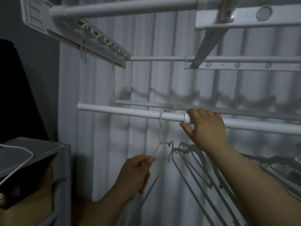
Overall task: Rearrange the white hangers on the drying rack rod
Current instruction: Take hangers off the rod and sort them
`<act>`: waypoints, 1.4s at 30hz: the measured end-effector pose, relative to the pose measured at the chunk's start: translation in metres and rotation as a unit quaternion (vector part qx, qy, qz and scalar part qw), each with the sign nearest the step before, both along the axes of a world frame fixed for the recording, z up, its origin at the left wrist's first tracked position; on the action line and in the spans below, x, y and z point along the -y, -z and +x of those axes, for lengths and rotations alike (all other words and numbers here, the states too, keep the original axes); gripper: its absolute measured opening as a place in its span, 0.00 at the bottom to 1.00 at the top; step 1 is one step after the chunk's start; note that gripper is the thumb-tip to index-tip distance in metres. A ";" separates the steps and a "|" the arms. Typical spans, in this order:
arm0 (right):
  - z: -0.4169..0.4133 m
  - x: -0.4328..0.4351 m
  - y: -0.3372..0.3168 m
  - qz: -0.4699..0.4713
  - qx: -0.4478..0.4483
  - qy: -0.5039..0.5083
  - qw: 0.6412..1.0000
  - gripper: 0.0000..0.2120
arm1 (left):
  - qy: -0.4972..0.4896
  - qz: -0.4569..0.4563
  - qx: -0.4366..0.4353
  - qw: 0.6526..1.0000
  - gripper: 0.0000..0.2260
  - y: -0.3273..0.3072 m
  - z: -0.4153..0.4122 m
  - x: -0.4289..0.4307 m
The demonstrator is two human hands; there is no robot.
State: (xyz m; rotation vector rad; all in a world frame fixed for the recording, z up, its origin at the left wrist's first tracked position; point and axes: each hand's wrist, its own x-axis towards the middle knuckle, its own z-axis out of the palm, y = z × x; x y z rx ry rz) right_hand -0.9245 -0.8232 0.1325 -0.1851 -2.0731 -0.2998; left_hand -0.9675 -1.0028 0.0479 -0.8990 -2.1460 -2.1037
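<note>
A white hanger (160, 134) hangs by its hook on the white drying rack rod (117, 110), left of the rod's joint. My left hand (135, 173) grips the hanger's lower arm below the rod. My right hand (206, 128) holds the rod just right of the joint, fingers over the top and thumb underneath. More white hangers (280, 168) show at the lower right, partly hidden behind my right forearm. Their shadows fall on the white curtain behind.
Upper rack rods (123, 8) and a slotted side rail (101, 38) span overhead. A thinner rod (143, 103) runs just behind the main one. At the lower left stands a box (32, 154) with a white cable across it. A pleated curtain (162, 79) fills the background.
</note>
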 end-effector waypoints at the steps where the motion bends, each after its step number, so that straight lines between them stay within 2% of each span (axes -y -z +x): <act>1: 0.000 0.000 0.000 -0.006 0.009 0.011 1.000 0.17 | 0.007 0.004 0.005 1.000 0.11 0.002 -0.002 -0.001; 8: -0.004 -0.002 0.001 0.002 0.003 0.038 0.999 0.18 | 0.011 0.038 0.035 0.999 0.11 0.013 -0.017 0.011; 16: -0.008 0.003 -0.002 -0.028 -0.017 0.027 0.999 0.14 | -0.055 0.082 0.062 0.993 0.11 0.013 -0.051 0.048; 23: -0.010 0.009 -0.002 -0.029 -0.014 0.030 0.999 0.16 | -0.138 0.095 0.050 0.985 0.13 0.014 -0.076 0.091; 25: -0.010 0.012 -0.003 -0.035 -0.013 0.030 0.999 0.18 | -0.156 0.093 0.054 0.982 0.11 0.013 -0.080 0.101; 28: -0.011 0.014 -0.002 -0.039 -0.004 0.029 0.999 0.15 | -0.182 0.082 0.064 0.978 0.08 0.009 -0.086 0.116; 32: -0.011 0.018 -0.003 -0.043 -0.005 0.032 0.999 0.15 | -0.201 0.083 0.082 0.973 0.08 0.006 -0.098 0.133; 38: -0.012 0.021 -0.003 -0.044 0.001 0.025 0.999 0.16 | -0.241 0.016 0.097 0.965 0.11 0.002 -0.103 0.156; 40: -0.011 0.022 -0.003 -0.051 0.002 0.022 0.998 0.16 | -0.291 -0.049 0.049 0.954 0.11 -0.001 -0.099 0.161; 42: -0.010 0.023 -0.004 -0.058 0.012 0.022 0.998 0.18 | -0.354 -0.098 -0.035 0.929 0.15 -0.007 -0.089 0.165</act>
